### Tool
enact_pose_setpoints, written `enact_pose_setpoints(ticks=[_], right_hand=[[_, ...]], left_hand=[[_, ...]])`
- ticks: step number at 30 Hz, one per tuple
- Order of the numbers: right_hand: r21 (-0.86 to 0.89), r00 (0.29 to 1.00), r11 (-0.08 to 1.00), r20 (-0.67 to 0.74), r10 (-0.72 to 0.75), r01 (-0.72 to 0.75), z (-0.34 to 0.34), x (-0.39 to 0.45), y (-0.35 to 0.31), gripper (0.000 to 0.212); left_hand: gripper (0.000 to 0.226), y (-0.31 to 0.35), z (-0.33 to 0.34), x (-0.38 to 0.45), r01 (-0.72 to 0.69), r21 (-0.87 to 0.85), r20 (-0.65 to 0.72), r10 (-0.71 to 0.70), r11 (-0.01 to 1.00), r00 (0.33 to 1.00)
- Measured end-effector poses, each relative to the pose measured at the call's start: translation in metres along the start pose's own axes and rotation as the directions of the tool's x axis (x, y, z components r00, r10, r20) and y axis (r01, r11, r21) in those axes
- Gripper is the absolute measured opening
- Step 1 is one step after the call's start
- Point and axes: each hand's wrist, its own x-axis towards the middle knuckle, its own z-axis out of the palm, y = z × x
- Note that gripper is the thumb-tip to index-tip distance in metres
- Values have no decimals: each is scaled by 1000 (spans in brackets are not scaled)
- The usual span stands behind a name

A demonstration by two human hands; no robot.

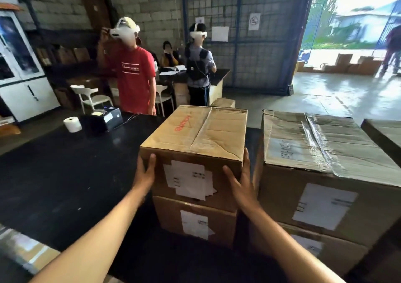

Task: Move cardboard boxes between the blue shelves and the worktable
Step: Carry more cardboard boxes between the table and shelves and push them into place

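Cardboard box [195, 144] atop second box [196, 219] on black table [65, 174]. Left hand [145, 174], right hand [240, 180] flat against sides, fingers straight. Probably stiff, bulky; better gripped low at corners.

both bare forearms reach forward from the bottom of the view, converging slightly toward the middle. the left hand [145, 175] is raised with its palm turned inward and pressed flat, thumb pointing up along the near face and the fingers wrapped out of sight round the far side. the right hand [239, 182] mirrors it, palm inward, thumb spread across the near face, fingers straight and pointing up, though their tips seem partly hidden.
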Motion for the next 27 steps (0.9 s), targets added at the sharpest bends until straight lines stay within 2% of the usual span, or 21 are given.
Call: enact_pose_setpoints(ticks=[3,6,9,13,16,20,22,25,27], right_hand=[[9,1000,1000,-11,8,-8,-2,1,-2,106],[40,999,999,-43,7,-5,-1,0,-11,98],[25,994,998,-90,-63,65,-3,7,-14,105],[-1,988,995,-114,-103,103,-5,32,-35,107],[-18,988,990,-60,-140,140,-7,48,-56,104],[28,985,987,58,-162,161,6,57,-77,85],[104,974,978,118,-192,181,17,55,-86,81],[194,951,960,196,-240,202,33,50,-101,75],[253,924,945,267,-274,208,45,47,-110,62]], left_hand=[[58,-1,1,7,28,-44,-11,-28,999,1000],[54,-2,-1,9,-12,-49,-20,11,999,1000],[49,0,-4,7,-47,-72,-25,45,996,999],[57,15,-19,0,-159,-84,-72,153,984,986],[60,36,-36,-10,-267,-23,-146,260,964,954],[51,60,-61,-33,-304,54,-229,308,951,923],[49,66,-75,-49,-323,101,-287,339,941,896],[63,80,-94,-84,-304,189,-396,355,934,846],[77,89,-106,-109,-291,195,-478,350,937,806]])
